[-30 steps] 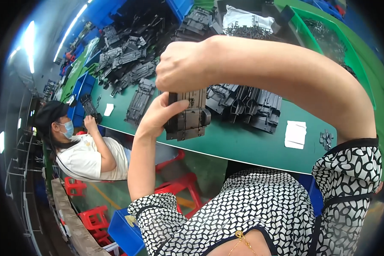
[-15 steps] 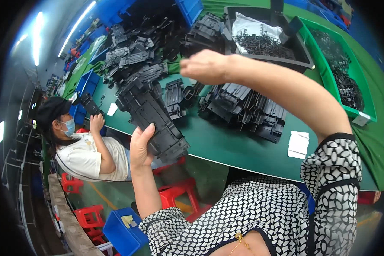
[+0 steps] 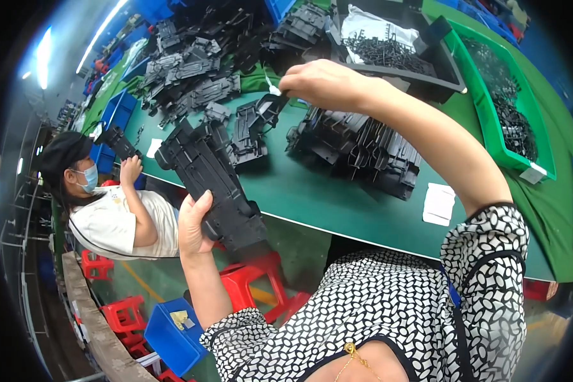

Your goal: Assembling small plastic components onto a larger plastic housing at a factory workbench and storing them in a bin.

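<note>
My left hand (image 3: 196,223) grips a long black plastic chassis-like part (image 3: 213,184) by its near end, thumb on top, holding it tilted above the table's near edge. My right hand (image 3: 318,83) is closed with its fingertips pinched, reaching across the table. Right at those fingertips are a small thin white piece (image 3: 272,86) and the end of a dark plastic piece (image 3: 270,109); which of them is pinched I cannot tell. Another black moulded part (image 3: 245,137) lies beyond the held chassis. Below my right forearm, several similar black parts (image 3: 356,149) stand packed in a row.
Black parts (image 3: 191,79) are heaped at the far left. A black bin (image 3: 449,81) with small dark pieces and a green bin (image 3: 484,105) stand far right. A white card stack (image 3: 438,204) lies on the green table (image 3: 337,213). A co-worker (image 3: 118,216) sits at left.
My right hand has moved slightly, its fingertips now beside the white piece and dark plastic. The left hand still holds the chassis part, a little lower and further left in the picture.
</note>
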A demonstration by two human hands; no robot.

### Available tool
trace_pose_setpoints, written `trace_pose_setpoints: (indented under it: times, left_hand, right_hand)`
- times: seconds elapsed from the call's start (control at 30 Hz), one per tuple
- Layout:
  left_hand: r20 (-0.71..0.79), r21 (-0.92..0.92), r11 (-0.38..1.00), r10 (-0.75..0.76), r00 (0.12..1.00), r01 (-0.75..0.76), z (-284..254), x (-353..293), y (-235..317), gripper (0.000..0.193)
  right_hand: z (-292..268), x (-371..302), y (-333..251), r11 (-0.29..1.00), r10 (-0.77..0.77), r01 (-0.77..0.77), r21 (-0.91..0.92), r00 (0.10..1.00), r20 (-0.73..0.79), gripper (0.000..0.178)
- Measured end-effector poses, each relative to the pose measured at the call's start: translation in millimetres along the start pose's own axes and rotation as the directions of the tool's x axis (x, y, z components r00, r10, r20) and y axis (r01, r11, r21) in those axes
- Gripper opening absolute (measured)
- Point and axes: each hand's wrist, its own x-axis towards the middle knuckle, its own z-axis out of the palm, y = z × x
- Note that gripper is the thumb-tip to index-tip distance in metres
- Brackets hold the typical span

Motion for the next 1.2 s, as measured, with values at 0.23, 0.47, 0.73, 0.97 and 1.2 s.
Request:
trace_pose_setpoints:
  times: [0.23,0.47,0.73,0.97,1.2]
  left_hand:
    - [0.229,-0.41,0.912,0.091,0.969,0.011,20,6,-50,0.056]
    - [0.272,-0.736,0.66,0.087,0.958,0.149,96,9,-114,0.067]
    - [0.336,-0.789,0.559,0.047,0.941,0.254,91,9,-145,0.053]
    - [0.195,-0.726,0.683,0.093,0.976,0.079,98,-1,-148,0.043]
    - [0.164,-0.753,0.655,0.094,0.982,0.063,57,4,-161,0.065]
  right_hand:
    - [-64,-80,-61,0.981,-0.097,0.116,0.154,0.987,-0.125,0.034]
    - [-47,-102,-90,0.957,-0.199,0.225,0.181,0.968,-0.154,0.031]
    - [-39,-121,-82,0.943,-0.31,0.318,0.101,0.947,-0.086,0.032]
    - [-39,-130,-80,0.971,-0.159,0.189,0.144,0.967,-0.198,0.043]
    - [-21,-130,-10,0.957,0.06,-0.068,-0.281,0.997,-0.038,0.041]
